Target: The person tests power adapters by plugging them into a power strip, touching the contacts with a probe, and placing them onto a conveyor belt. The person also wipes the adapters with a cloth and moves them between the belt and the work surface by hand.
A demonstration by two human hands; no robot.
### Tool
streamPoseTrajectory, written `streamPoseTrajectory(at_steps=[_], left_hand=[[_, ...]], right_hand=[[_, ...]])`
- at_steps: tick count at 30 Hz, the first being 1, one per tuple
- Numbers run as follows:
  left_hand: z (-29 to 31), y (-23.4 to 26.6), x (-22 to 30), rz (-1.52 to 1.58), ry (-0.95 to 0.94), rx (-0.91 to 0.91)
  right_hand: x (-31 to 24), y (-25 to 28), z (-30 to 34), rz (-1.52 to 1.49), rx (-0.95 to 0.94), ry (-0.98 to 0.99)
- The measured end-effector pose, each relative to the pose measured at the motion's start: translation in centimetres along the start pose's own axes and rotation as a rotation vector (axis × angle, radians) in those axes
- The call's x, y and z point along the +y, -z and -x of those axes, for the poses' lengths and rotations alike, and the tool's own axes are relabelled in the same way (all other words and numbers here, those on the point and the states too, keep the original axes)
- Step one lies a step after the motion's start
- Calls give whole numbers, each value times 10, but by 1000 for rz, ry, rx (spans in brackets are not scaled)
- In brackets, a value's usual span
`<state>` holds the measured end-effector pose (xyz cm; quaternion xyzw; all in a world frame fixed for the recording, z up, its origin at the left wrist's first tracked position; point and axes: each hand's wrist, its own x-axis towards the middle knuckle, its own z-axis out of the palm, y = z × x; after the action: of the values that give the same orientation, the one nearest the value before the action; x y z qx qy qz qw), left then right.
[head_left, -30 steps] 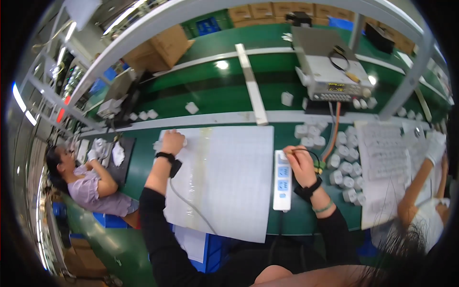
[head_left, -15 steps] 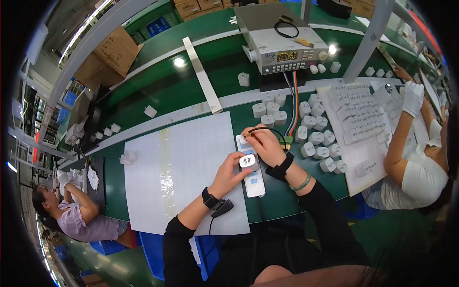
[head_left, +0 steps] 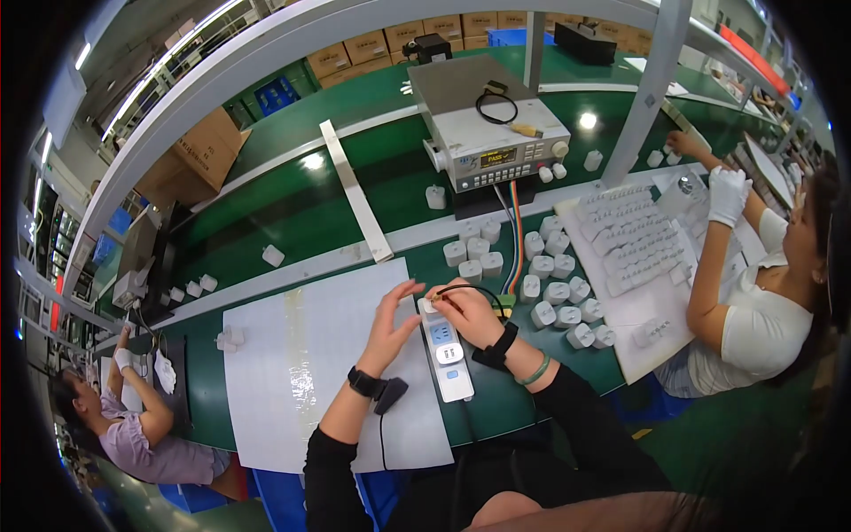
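Observation:
A white power strip [head_left: 456, 387] stands lengthwise on the green bench beside a white sheet. In its near part sits a white two-port charger [head_left: 449, 354], which neither hand touches. My left hand [head_left: 390, 330] is raised left of the strip, empty, with its fingers apart. At the strip's far end, my right hand [head_left: 470, 315] pinches a USB plug on a black cable [head_left: 468, 286]. Its fingers hide most of the plug and whatever lies under it. Just right of this hand is a small green circuit board [head_left: 506, 303] with a rainbow ribbon cable [head_left: 513, 238].
White chargers [head_left: 557, 292] stand in groups to the right, beside a board [head_left: 629, 359] with rows of them. A bench instrument [head_left: 496, 124] with a lit display stands behind. A white bar [head_left: 355, 191] crosses the bench. Co-workers sit at left [head_left: 146, 443] and right [head_left: 753, 301].
My left hand has let go of the charger, which stays on the strip, and has risen left with fingers spread. My right hand keeps its pinch. The view has shifted; the instrument's display reads differently.

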<state>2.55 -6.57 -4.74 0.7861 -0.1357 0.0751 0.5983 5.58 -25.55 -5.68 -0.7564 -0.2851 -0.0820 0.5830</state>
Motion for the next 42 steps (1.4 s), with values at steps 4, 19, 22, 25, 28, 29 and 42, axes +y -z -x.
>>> streamPoseTrajectory(at_steps=[4, 19, 22, 25, 28, 29, 42], left_hand=[[-13, -16, -39, -238, 56, -260], [-19, -20, -32, -105, -51, -274], [-17, -20, -32, 102, 32, -212], [-26, -14, -32, 444, 153, -70], [-89, 24, -13, 159, -58, 79], [-113, 36, -9, -221, -150, 78], [-213, 43, -49, -790, 69, -257]], right_hand=[[1, 1, -3, 10, 28, 43], [-46, 17, 61, 32, -104, -16], [-46, 17, 58, 156, -103, -41], [-47, 14, 58, 105, -132, -109], [-41, 10, 60, 63, -135, -99], [-38, 10, 60, 48, -121, -60], [-40, 22, 63, -34, -177, -183]])
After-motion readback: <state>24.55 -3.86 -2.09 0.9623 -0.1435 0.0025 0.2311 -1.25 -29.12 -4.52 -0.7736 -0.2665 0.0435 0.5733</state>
